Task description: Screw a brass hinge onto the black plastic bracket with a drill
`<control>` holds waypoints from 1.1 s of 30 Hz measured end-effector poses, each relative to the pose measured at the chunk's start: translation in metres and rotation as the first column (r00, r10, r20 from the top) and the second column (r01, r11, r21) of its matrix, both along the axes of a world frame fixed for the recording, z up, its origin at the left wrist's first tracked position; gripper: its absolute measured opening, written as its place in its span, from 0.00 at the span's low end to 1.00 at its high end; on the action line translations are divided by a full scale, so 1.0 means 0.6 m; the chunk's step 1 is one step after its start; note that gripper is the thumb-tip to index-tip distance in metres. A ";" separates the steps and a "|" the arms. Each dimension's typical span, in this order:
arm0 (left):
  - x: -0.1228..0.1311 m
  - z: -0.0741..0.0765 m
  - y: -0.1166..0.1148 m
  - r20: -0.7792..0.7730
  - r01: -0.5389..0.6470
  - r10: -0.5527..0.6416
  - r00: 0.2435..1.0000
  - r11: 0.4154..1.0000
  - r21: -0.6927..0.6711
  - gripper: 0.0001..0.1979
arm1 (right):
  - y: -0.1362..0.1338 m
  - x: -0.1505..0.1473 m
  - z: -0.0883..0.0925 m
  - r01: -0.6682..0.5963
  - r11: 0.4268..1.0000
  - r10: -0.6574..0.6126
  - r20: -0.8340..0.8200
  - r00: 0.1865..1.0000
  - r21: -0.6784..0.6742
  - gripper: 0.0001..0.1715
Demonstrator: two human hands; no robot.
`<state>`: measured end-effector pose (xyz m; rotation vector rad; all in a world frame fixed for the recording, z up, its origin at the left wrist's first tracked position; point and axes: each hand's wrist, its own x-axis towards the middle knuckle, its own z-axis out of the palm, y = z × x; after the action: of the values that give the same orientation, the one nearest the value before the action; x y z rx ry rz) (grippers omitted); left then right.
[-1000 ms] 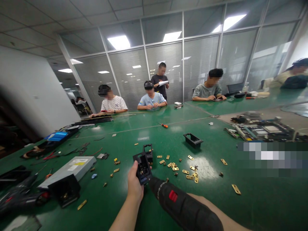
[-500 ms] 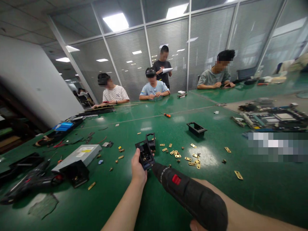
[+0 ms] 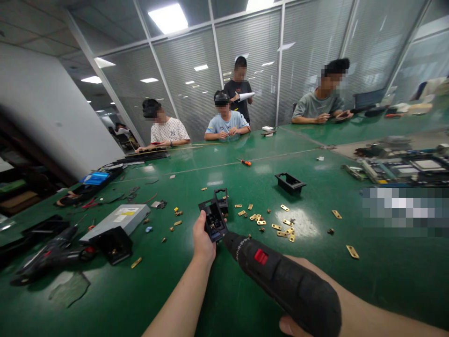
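Observation:
My left hand [image 3: 203, 241] grips a black plastic box [image 3: 213, 221] with an open top, tilted toward me; small metal parts show inside it. A black cordless drill [image 3: 284, 276] with a red switch is in my right hand [image 3: 305, 267], its handle wrapped by fingers mostly hidden behind the body. The drill's front end is right at the lower right edge of the box, and its bit is out of sight. Just behind the held box stands another black plastic frame [image 3: 221, 193]. Several brass plates [image 3: 261, 222] and small screws lie scattered to the right of my left hand.
A further black frame [image 3: 290, 183] and an orange screwdriver [image 3: 245, 162] lie farther off. On the left are a silver drive [image 3: 121, 220], a black box [image 3: 112, 245] and a second drill [image 3: 45, 257]. Circuit boards [image 3: 414, 166] sit at right. Several people are across the green table [image 3: 168, 290].
The camera view has shifted slightly. Both hands keep their hold, with the drill's front end still against the box's lower edge.

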<state>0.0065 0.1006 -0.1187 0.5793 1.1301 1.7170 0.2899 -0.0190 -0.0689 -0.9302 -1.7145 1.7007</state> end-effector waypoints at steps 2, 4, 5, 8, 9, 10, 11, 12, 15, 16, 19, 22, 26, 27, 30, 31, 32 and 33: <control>0.002 0.001 0.000 0.008 -0.014 0.014 1.000 1.000 0.004 0.38 | -0.004 0.013 0.024 0.017 0.999 -0.017 -0.004 1.000 0.038 0.35; 0.004 0.002 0.000 0.016 -0.019 0.019 1.000 1.000 0.008 0.39 | -0.008 0.020 0.036 0.015 1.000 -0.015 -0.005 1.000 0.015 0.35; 0.004 0.002 0.001 0.018 -0.020 0.019 1.000 1.000 0.008 0.39 | -0.009 0.018 0.038 0.003 1.000 -0.003 -0.007 1.000 -0.026 0.35; 0.005 0.001 0.001 0.013 -0.019 0.019 1.000 1.000 0.005 0.38 | -0.009 -0.001 0.024 -0.003 0.975 -0.010 -0.055 0.998 -0.222 0.40; 0.004 0.001 0.000 0.009 -0.015 0.015 1.000 1.000 0.006 0.37 | -0.008 -0.009 0.015 0.013 0.956 -0.039 -0.083 0.996 -0.294 0.40; 0.004 0.000 0.000 0.004 -0.009 0.009 1.000 1.000 0.007 0.36 | -0.007 -0.016 0.004 0.029 0.935 -0.074 -0.115 0.991 -0.352 0.37; 0.003 -0.001 0.000 -0.001 -0.001 0.001 1.000 1.000 0.008 0.35 | -0.007 -0.022 -0.007 0.028 0.924 -0.082 -0.128 0.988 -0.381 0.34; 0.002 -0.001 0.000 -0.006 0.004 -0.004 1.000 1.000 0.009 0.35 | -0.007 -0.025 -0.017 0.037 0.922 -0.095 -0.131 0.987 -0.386 0.34; 0.002 -0.001 -0.001 -0.004 0.003 -0.003 1.000 1.000 0.012 0.35 | -0.010 -0.028 -0.036 0.043 0.930 -0.099 -0.137 0.986 -0.365 0.36; 0.002 0.000 -0.001 -0.001 0.002 -0.002 1.000 1.000 0.013 0.35 | -0.010 -0.029 -0.039 0.042 0.930 -0.100 -0.141 0.985 -0.366 0.33; 0.002 0.001 -0.002 0.012 0.009 -0.009 1.000 1.000 0.003 0.33 | -0.007 -0.035 -0.038 0.029 0.930 -0.087 -0.142 0.986 -0.365 0.20; 0.002 0.001 -0.003 0.015 -0.002 0.002 1.000 1.000 0.007 0.33 | 0.002 -0.038 -0.032 -0.004 0.953 -0.033 -0.117 0.993 -0.304 0.21; 0.000 0.000 -0.004 0.002 -0.009 0.009 1.000 0.999 0.046 0.39 | 0.007 -0.015 -0.016 -0.094 0.979 0.091 -0.021 0.996 -0.179 0.26; 0.000 0.000 -0.004 0.000 -0.007 0.007 1.000 0.999 0.053 0.40 | 0.005 -0.006 -0.011 -0.115 0.982 0.119 0.013 0.993 -0.148 0.23; 0.000 -0.001 -0.005 0.003 -0.013 0.013 1.000 0.997 0.078 0.40 | -0.009 0.018 0.008 -0.148 0.988 0.152 0.092 0.984 -0.051 0.21; 0.000 -0.002 -0.006 0.003 -0.014 0.014 1.000 0.996 0.085 0.39 | -0.014 0.023 0.016 -0.149 0.989 0.150 0.103 0.983 -0.022 0.20; 0.000 -0.003 -0.006 0.002 -0.016 0.016 1.000 0.995 0.094 0.39 | -0.018 0.027 0.024 -0.146 0.989 0.145 0.107 0.984 0.004 0.20; 0.000 -0.003 -0.006 -0.001 -0.020 0.020 1.000 0.994 0.103 0.39 | -0.022 0.028 0.032 -0.143 0.989 0.139 0.105 0.985 0.024 0.20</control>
<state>0.0066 0.0967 -0.1206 0.6355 1.0561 1.8002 0.3067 -0.0324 -0.0499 -0.9160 -1.9102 1.7361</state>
